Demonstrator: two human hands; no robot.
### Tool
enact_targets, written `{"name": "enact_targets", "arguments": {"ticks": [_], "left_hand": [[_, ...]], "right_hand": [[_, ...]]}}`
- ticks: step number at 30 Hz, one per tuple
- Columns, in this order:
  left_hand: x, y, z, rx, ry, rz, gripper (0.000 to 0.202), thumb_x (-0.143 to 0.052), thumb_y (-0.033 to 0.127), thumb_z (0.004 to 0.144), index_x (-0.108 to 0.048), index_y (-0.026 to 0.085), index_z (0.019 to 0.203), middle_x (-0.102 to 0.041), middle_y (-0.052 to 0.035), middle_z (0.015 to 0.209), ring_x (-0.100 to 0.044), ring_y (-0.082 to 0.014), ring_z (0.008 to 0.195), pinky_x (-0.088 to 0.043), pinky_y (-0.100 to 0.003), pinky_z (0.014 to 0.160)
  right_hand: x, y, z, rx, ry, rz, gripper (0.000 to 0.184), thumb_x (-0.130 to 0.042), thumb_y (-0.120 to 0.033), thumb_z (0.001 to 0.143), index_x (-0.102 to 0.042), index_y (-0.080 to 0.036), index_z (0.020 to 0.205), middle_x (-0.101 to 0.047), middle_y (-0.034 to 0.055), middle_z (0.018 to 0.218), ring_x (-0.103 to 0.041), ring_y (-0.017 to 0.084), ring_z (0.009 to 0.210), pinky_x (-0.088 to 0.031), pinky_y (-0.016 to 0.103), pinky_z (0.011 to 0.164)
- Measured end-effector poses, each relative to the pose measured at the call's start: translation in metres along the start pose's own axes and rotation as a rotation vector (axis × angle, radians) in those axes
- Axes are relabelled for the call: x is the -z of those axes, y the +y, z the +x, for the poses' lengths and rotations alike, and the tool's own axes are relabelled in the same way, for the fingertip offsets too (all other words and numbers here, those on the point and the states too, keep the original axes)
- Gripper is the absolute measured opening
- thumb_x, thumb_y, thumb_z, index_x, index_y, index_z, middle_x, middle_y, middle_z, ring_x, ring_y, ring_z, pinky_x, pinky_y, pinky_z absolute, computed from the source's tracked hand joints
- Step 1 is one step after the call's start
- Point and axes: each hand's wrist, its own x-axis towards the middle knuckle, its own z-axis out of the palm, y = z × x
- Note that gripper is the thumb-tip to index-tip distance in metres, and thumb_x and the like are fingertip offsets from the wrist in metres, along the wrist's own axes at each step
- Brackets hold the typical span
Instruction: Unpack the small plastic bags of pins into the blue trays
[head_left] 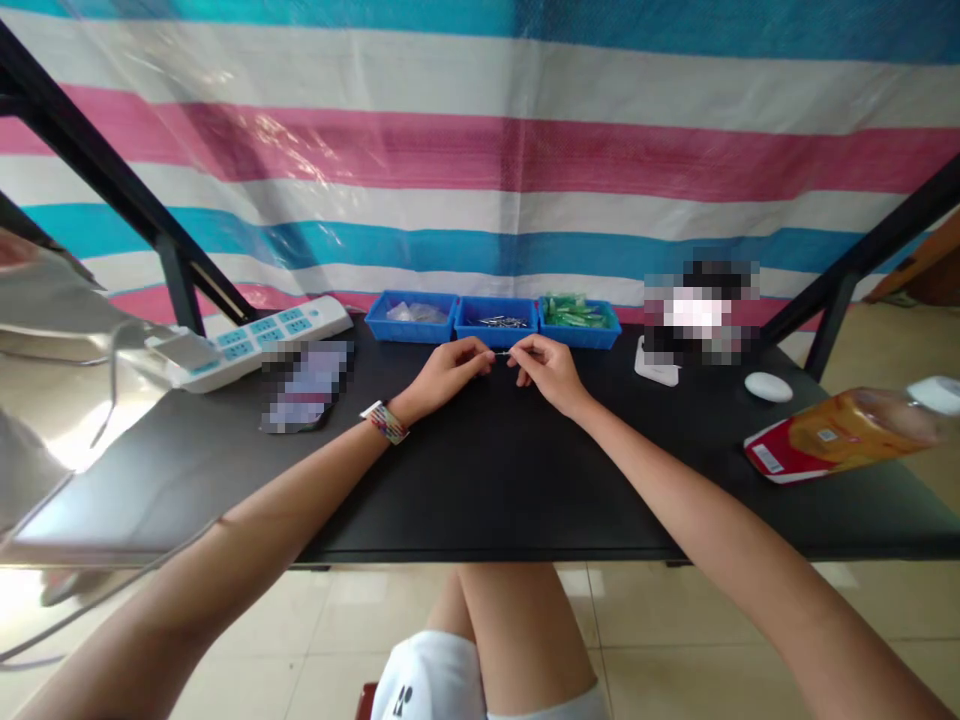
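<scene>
My left hand [448, 372] and my right hand [551, 368] meet near the back of the black table, fingertips pinched toward each other. Between them runs a thin, small metal piece [502, 353], gripped at both ends; its exact kind is too small to make out. Just behind my hands stand three blue bins in a row. Clear plastic bits [417, 313] lie in the left bin [411, 332]. Slim silvery metal parts [504, 322] fill the middle bin [480, 334]. The right bin [585, 338] holds green pieces [574, 310], perhaps small packets or plastic parts.
A white power strip [322, 318] and a blurred phone [307, 388] lie to the left. On the right are a white case [657, 372], a white oval object [769, 387] and a bottle [840, 435] lying on its side. Striped sheeting [450, 150] hangs behind the table [480, 490].
</scene>
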Motion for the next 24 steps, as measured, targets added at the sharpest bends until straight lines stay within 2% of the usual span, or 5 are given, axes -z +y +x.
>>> {"name": "enact_targets", "arguments": {"ticks": [3,11,14,19,24], "left_hand": [[-0.0004,-0.0019,-0.0008,-0.017,0.017,-0.045,0.032,-0.074,0.049,0.093,-0.069,0.018,0.099,-0.069,-0.0029,0.082,-0.064,-0.0167,0.075,-0.05,-0.028,0.068],[0.0004,-0.0003,-0.0022,-0.037,0.036,-0.014,0.03,-0.072,0.049,0.095,-0.07,0.02,0.093,-0.067,-0.0021,0.081,-0.062,-0.0171,0.075,-0.05,-0.028,0.069],[0.001,0.0021,-0.0023,-0.023,0.019,0.024,0.038,-0.066,0.054,0.098,-0.072,0.019,0.086,-0.072,-0.0044,0.083,-0.065,-0.0191,0.079,-0.051,-0.03,0.072],[0.0009,0.0056,-0.0026,-0.015,0.02,0.052,0.047,-0.063,0.062,0.099,-0.075,0.019,0.082,-0.076,-0.0061,0.084,-0.068,-0.0203,0.08,-0.053,-0.03,0.074],[0.0002,0.0029,-0.0025,-0.018,0.004,0.064,0.051,-0.06,0.065,0.1,-0.077,0.019,0.084,-0.077,-0.007,0.085,-0.069,-0.0206,0.08,-0.054,-0.031,0.075]], "right_hand": [[-0.0007,0.0,0.0002,-0.002,-0.007,-0.003,0.051,-0.075,-0.07,0.085,-0.068,-0.019,0.085,-0.073,0.0027,0.077,-0.063,0.012,0.05,-0.05,0.025,0.049],[-0.0008,-0.0009,-0.0011,-0.01,-0.017,-0.02,0.054,-0.072,-0.074,0.087,-0.066,-0.02,0.081,-0.072,0.0021,0.074,-0.062,0.012,0.05,-0.05,0.025,0.05],[-0.0004,-0.0016,-0.0014,-0.02,-0.021,0.0,0.047,-0.074,-0.067,0.087,-0.068,-0.021,0.085,-0.073,0.0021,0.078,-0.063,0.012,0.052,-0.051,0.025,0.05],[-0.0009,-0.0042,-0.0006,-0.025,0.007,0.047,0.034,-0.084,-0.048,0.077,-0.069,-0.021,0.089,-0.069,-0.0005,0.08,-0.064,0.012,0.054,-0.054,0.026,0.05],[-0.0004,-0.0068,-0.0035,0.011,0.044,0.038,0.028,-0.082,-0.043,0.078,-0.069,-0.02,0.087,-0.068,-0.0002,0.084,-0.065,0.012,0.055,-0.054,0.026,0.05]]}}
